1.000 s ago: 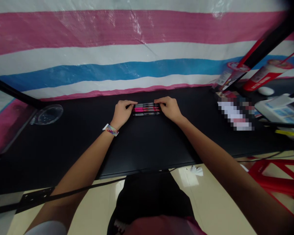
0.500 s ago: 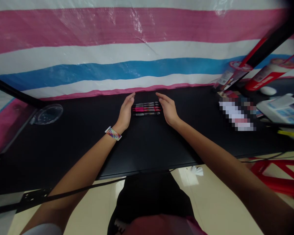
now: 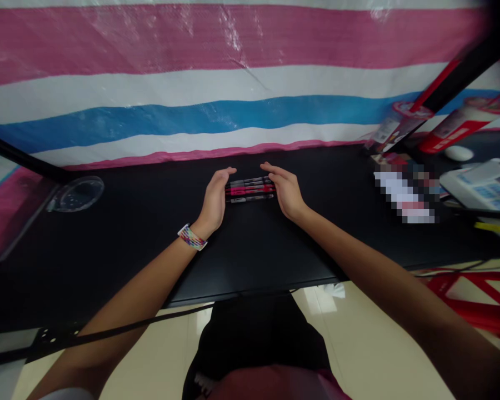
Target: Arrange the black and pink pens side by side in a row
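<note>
Several pens lie side by side on the black table (image 3: 250,244), their ends towards my two hands. Grey-and-black pens (image 3: 250,181) are at the far side, pink ones (image 3: 250,190) in the middle, and a single grey pen (image 3: 250,198) lies nearest me, slightly slanted. My left hand (image 3: 215,200) stands on edge at the pens' left ends, fingers extended and curving inward. Facing it, my right hand (image 3: 288,191) is at the right ends with fingers likewise extended. Both palms are against or very close to the pen ends; exact contact is hidden. Neither hand wraps round a pen.
A clear plastic lid (image 3: 78,194) lies at the left. To the right stand a cup with a red straw (image 3: 394,128) and a red-and-white cup (image 3: 462,125), beside a white rounded object (image 3: 459,153). A striped plastic sheet (image 3: 233,116) hangs behind; a red stool (image 3: 475,305) stands below.
My fingertips have curved further inward over the far side of the pens. The nearest pen has tilted slightly and lies a little apart from the others. The view has shifted slightly.
</note>
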### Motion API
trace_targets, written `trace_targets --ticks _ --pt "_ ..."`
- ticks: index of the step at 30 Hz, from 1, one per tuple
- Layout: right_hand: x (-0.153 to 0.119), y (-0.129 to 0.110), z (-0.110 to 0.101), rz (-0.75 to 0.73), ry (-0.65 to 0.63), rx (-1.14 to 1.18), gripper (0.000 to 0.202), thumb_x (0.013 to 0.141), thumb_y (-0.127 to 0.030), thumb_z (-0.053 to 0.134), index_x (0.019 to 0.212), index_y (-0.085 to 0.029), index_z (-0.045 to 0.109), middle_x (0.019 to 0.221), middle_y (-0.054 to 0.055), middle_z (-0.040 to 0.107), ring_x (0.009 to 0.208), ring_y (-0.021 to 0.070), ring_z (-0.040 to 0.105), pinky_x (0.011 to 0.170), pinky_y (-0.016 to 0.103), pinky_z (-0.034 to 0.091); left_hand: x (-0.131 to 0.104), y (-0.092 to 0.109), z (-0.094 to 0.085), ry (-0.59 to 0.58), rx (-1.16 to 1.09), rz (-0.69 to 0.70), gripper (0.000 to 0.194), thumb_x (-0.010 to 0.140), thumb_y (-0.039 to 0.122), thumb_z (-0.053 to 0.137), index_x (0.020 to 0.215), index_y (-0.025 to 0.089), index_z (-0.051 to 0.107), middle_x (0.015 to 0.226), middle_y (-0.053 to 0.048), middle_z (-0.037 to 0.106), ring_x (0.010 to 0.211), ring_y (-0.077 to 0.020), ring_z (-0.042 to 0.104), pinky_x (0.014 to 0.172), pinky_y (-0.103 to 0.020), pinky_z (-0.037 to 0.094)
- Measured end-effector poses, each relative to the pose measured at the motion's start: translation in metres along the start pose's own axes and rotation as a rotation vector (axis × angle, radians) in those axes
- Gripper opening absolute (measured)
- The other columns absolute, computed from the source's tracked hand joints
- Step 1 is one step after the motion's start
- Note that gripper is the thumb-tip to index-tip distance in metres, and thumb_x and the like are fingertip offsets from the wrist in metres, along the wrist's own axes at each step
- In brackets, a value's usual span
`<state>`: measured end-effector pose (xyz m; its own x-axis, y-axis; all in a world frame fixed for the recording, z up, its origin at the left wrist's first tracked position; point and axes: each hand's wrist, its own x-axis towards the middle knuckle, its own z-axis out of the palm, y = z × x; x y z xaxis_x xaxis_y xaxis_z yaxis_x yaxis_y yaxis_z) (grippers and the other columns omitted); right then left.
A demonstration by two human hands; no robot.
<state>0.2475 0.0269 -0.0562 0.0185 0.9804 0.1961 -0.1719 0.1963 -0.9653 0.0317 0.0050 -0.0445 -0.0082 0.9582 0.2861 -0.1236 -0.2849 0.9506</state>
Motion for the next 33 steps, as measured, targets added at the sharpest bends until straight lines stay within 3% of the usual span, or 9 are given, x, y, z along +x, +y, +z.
trace_targets --ticks 7,11,15,19,24,28,33 --pt "-0.004 -0.003 -0.002 -0.006 -0.006 -0.120 0.039 0.091 -0.020 0.062 0.122 -0.025 0.087 0.154 0.008 0.076 0.160 0.0320 0.058 0.138 0.059 0.039 -0.002 -0.002 0.000 0.021 0.044 0.006 0.037 0.108 0.061 0.062 0.114 0.029 0.079 0.143 -0.007 0.077 0.155 -0.0289 0.060 0.139 -0.049 0.038" --pt "-0.011 -0.015 -0.003 -0.194 -0.022 -0.388 0.029 0.095 -0.020 0.065 0.112 -0.025 0.088 0.144 0.010 0.081 0.153 0.0366 0.063 0.132 0.064 0.043 0.002 -0.005 -0.007 0.042 0.195 0.063 0.040 0.110 0.063 0.060 0.112 0.028 0.078 0.138 -0.008 0.079 0.155 -0.0288 0.061 0.139 -0.049 0.036" --pt "-0.023 -0.028 0.000 -0.535 -0.232 -0.679 0.017 0.098 -0.021 0.068 0.096 -0.026 0.084 0.125 0.011 0.083 0.135 0.0379 0.067 0.120 0.065 0.053 0.007 0.002 -0.016 0.061 0.298 0.078 0.036 0.110 0.059 0.061 0.108 0.027 0.078 0.134 -0.008 0.081 0.148 -0.0293 0.066 0.134 -0.050 0.041" --pt "-0.030 -0.036 0.003 -0.704 -0.466 -0.839 0.016 0.099 -0.016 0.068 0.099 -0.024 0.082 0.121 0.012 0.079 0.129 0.0375 0.063 0.109 0.059 0.055 0.009 0.008 -0.021 0.078 0.398 0.098 0.030 0.111 0.050 0.060 0.107 0.027 0.078 0.132 -0.007 0.081 0.138 -0.0279 0.070 0.128 -0.047 0.048" --pt "-0.027 -0.040 -0.003 -0.716 -0.538 -0.939 0.020 0.098 -0.020 0.074 0.116 -0.023 0.083 0.113 0.011 0.079 0.112 0.0350 0.063 0.095 0.054 0.050 0.007 0.011 -0.019 0.050 0.452 0.137 0.024 0.111 0.043 0.059 0.108 0.026 0.077 0.127 -0.008 0.080 0.129 -0.0274 0.072 0.120 -0.046 0.052" --pt "-0.022 -0.038 -0.008 -0.710 -0.559 -0.935 0.015 0.098 -0.019 0.075 0.109 -0.023 0.085 0.100 0.008 0.079 0.104 0.0326 0.063 0.091 0.052 0.048 0.003 0.021 -0.015 -0.011 0.572 0.248 0.018 0.109 0.039 0.064 0.106 0.026 0.076 0.117 -0.007 0.080 0.116 -0.0278 0.072 0.110 -0.048 0.053" --pt "-0.016 -0.035 -0.009 -0.663 -0.419 -0.672 0.016 0.101 -0.022 0.074 0.110 -0.027 0.086 0.100 0.005 0.079 0.097 0.0268 0.068 0.090 0.046 0.056 -0.002 0.039 -0.014 -0.159 0.763 0.455 0.021 0.111 0.045 0.067 0.109 0.027 0.078 0.114 -0.006 0.081 0.114 -0.0285 0.071 0.108 -0.050 0.050"
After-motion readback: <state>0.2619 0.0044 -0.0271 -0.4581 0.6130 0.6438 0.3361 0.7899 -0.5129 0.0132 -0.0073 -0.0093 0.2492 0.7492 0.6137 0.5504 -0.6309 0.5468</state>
